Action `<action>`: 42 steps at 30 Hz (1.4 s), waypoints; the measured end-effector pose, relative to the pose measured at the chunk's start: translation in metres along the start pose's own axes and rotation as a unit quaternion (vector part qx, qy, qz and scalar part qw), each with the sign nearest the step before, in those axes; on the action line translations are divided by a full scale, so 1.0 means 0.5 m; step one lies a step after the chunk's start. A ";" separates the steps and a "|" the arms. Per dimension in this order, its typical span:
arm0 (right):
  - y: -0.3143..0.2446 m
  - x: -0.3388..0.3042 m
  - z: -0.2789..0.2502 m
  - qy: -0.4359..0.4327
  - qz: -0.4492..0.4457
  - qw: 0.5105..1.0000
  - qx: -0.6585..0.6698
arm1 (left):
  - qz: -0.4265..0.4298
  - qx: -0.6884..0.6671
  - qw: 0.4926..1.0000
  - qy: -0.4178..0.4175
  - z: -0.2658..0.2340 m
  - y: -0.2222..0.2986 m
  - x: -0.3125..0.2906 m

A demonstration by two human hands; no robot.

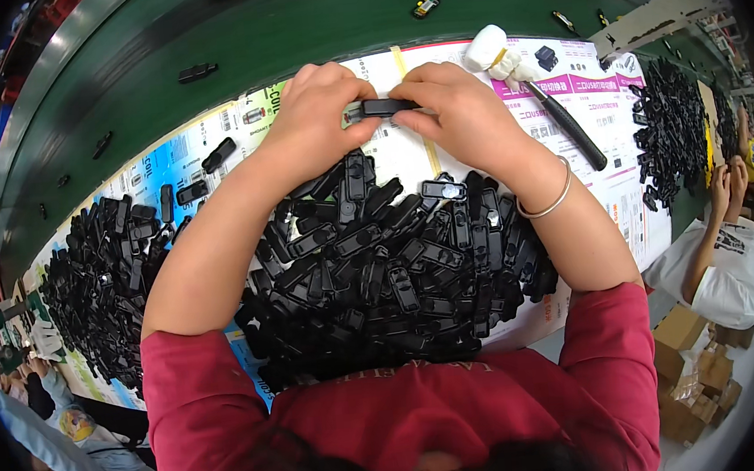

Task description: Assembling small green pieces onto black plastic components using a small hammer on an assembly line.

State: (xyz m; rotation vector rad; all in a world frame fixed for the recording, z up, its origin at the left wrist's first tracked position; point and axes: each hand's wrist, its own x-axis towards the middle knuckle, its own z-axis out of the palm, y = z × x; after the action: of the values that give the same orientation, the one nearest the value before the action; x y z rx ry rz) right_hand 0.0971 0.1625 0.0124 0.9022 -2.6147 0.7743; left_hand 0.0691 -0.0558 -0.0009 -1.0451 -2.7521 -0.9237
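Note:
Between my two hands is a small, oblong black plastic casing point(390, 106), lying level above the printed sheets. My left hand point(323, 106) pinches its left end, where a narrow pale greenish edge shows that I cannot make out further. The thumb and fingers of my right hand point(455, 107) close on the right end. Just below my hands spreads a big heap of black plastic casings point(379, 262), some showing hollow insides. A mallet point(569, 124) with a black grip and a white head point(486, 46) lies right of my right hand, cloth-like wrapping near its head.
Beyond the table runs a green conveyor belt point(305, 31) carrying a few small black and yellow devices point(427, 5). More casings are heaped at left point(103, 277) and right point(668, 129). Other people work at both sides, one in a white shirt point(725, 268). Cardboard boxes point(680, 370) stand lower right.

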 end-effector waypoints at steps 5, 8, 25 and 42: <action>-0.001 -0.003 0.001 -0.017 0.033 0.999 -0.011 | 0.004 0.018 1.000 -0.001 -0.002 0.001 -0.004; -0.002 0.002 0.001 -0.030 0.035 0.999 -0.018 | 0.000 0.020 1.000 0.005 0.001 -0.001 -0.003; 0.064 -0.157 -0.153 -0.029 0.264 0.961 -0.071 | -0.042 -0.004 0.998 -0.051 -0.021 0.025 0.028; -0.002 -0.118 -0.112 -0.053 0.062 0.989 -0.120 | -0.032 0.023 0.998 -0.049 -0.015 0.024 0.023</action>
State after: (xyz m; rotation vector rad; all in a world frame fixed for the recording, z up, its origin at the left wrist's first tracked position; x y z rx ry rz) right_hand 0.1475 0.2226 0.0348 0.7370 -2.8019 0.4341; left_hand 0.0668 -0.0461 0.0142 -1.0275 -2.8864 -0.8333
